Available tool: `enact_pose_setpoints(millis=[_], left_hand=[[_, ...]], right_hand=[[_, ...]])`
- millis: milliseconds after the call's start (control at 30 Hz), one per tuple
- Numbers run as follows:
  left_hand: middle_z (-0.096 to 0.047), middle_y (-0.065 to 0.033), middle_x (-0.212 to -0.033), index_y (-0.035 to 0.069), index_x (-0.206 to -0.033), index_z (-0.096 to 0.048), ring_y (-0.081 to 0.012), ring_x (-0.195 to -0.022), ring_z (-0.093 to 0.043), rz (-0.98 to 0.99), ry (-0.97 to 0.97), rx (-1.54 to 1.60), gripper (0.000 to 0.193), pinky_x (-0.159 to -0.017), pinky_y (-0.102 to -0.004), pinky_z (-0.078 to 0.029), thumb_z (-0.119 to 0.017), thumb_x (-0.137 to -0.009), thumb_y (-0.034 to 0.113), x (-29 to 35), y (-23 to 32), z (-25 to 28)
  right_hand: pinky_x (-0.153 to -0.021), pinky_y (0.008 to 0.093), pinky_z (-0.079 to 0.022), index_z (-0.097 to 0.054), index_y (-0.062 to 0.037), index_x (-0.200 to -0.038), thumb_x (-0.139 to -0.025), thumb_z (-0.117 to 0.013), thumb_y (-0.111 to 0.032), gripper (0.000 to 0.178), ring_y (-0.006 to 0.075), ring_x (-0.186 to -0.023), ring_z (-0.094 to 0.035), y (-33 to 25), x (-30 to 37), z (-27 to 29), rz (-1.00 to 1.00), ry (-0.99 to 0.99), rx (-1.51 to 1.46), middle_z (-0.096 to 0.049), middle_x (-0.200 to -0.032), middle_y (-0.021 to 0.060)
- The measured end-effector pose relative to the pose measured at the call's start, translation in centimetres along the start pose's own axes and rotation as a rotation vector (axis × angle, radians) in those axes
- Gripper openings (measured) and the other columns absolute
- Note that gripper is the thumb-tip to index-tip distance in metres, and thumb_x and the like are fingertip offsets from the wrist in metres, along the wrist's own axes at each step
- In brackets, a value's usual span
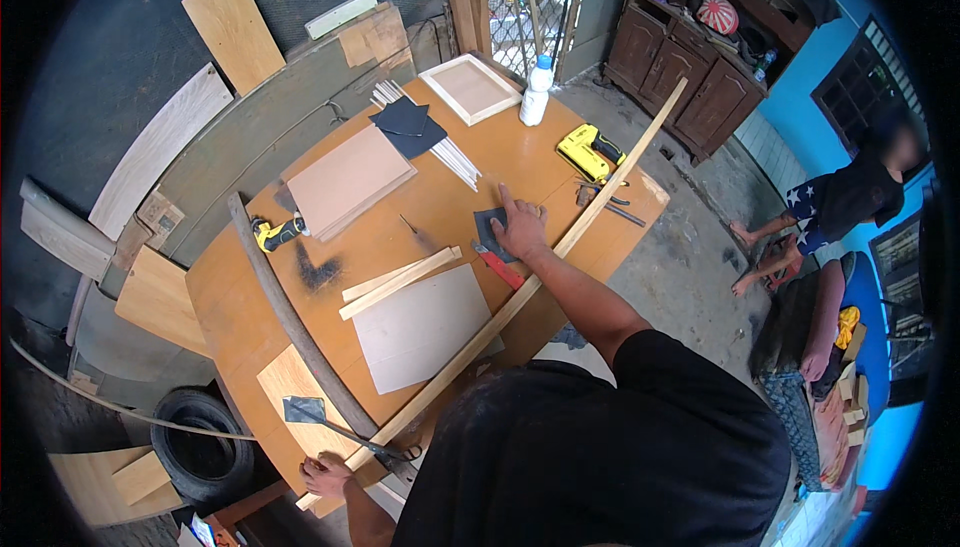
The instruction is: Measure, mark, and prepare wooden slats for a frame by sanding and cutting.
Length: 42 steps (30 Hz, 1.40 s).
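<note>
My right hand (520,231) reaches across the orange round table (240,297) and presses flat on a dark sheet of sandpaper (488,222), beside a red-handled tool (500,267). A long thin wooden strip (470,347) runs diagonally from the table's near edge to the far right. My left hand (327,474) rests on the near end of that strip at the table's edge, next to a trowel (305,411). Whether its fingers close around the strip is not visible.
On the table lie a pale board (420,327), wooden slats (400,280), a stacked board (345,179), dark sandpaper sheets (408,123), a framed panel (470,87), a white bottle (537,92), a yellow power tool (588,152). A tyre (200,437) lies lower left. Two people are at the right.
</note>
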State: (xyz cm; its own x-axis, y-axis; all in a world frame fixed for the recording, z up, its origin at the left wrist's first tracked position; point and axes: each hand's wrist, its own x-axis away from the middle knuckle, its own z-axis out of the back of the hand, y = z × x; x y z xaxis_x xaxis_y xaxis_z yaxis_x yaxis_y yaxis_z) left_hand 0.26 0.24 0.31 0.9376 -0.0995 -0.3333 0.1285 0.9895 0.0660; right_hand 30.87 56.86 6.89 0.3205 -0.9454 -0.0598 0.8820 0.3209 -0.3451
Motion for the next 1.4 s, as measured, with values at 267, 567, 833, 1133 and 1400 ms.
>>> enact_pose_setpoints(millis=[267,567,833,1133,1400], left_hand=[[-0.057,-0.0098,-0.131,0.011,-0.113,-0.066,-0.0335,-0.115,-0.052,0.003,0.037,-0.004,0.043,-0.1,-0.0481,-0.038,-0.051,-0.087,0.042,-0.1,-0.1,-0.4],[-0.058,-0.0095,-0.13,0.012,-0.113,-0.067,-0.0327,-0.115,-0.053,0.02,0.005,-0.021,0.043,-0.1,-0.048,-0.038,-0.05,-0.088,0.043,-0.1,-0.4,-0.5],[-0.057,-0.0096,-0.131,0.013,-0.113,-0.067,-0.0328,-0.117,-0.052,0.031,-0.038,-0.02,0.042,-0.101,-0.048,-0.037,-0.05,-0.089,0.042,-0.2,-0.2,-0.2],[-0.057,-0.0097,-0.131,0.012,-0.112,-0.066,-0.0331,-0.116,-0.052,0.03,-0.002,-0.016,0.04,-0.1,-0.0483,-0.038,-0.051,-0.088,0.04,-0.1,0.0,-0.1],[-0.057,-0.0099,-0.131,0.012,-0.112,-0.066,-0.0336,-0.112,-0.054,0.014,0.004,-0.023,0.042,-0.098,-0.0488,-0.039,-0.05,-0.088,0.042,-0.1,-0.3,-0.4]], right_hand=[[-0.108,0.0615,-0.022,-0.021,-0.0223,-0.156,-0.086,-0.062,-0.037,0.082,0.0342,-0.124,-0.049,1.4,1.3,-0.4,-0.013,-0.002,-0.013,-0.056,-0.129,0.0163],[-0.111,0.0623,-0.021,-0.024,-0.0222,-0.155,-0.085,-0.063,-0.036,0.081,0.0315,-0.127,-0.046,5.0,3.5,-2.7,-0.016,-0.026,0.082,-0.052,-0.131,0.0131],[-0.108,0.0553,-0.027,-0.026,-0.0208,-0.154,-0.085,-0.063,-0.036,0.079,0.031,-0.122,-0.047,4.5,4.1,-1.8,0.024,-0.01,0.101,-0.054,-0.127,0.0121],[-0.107,0.054,-0.028,-0.027,-0.0201,-0.154,-0.085,-0.062,-0.034,0.079,0.0316,-0.12,-0.049,4.5,4.2,-1.7,0.041,0.026,0.115,-0.055,-0.126,0.0122],[-0.107,0.0537,-0.028,-0.028,-0.0196,-0.153,-0.084,-0.063,-0.034,0.079,0.0324,-0.12,-0.048,4.5,4.3,-1.6,0.034,0.016,0.107,-0.055,-0.126,0.0124]])
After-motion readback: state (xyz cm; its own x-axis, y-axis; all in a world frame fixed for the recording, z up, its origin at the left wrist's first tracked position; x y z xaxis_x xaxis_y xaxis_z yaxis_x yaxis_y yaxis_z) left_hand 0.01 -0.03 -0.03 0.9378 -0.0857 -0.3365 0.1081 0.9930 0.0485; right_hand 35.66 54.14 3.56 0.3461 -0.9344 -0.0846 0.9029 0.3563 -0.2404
